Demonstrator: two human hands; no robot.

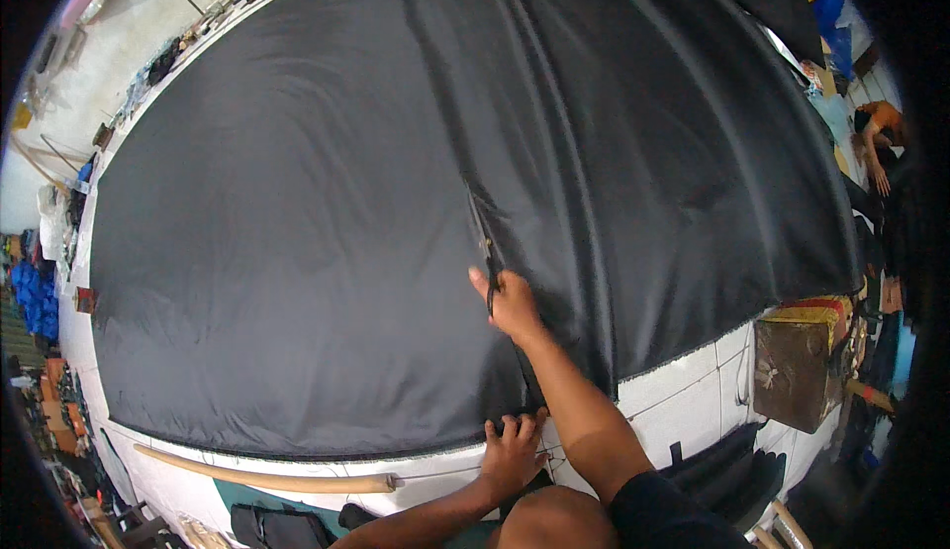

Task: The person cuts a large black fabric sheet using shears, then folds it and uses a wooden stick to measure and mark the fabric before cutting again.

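Note:
A large sheet of black fabric covers most of the white table. In my right hand is a pair of dark scissors, its blades pointing away from me on the sheet, right of the middle. Behind the scissors, a cut in the fabric runs back toward the near edge. My left hand rests at that near edge beside the start of the cut, its fingers spread and pressing on the cloth. Raised folds run lengthwise through the fabric to the right of the scissors.
A long cardboard tube lies along the near table edge, left of my left hand. At the right corner stands a brown box. Another person in orange bends at the far right. Blue material lies at far left.

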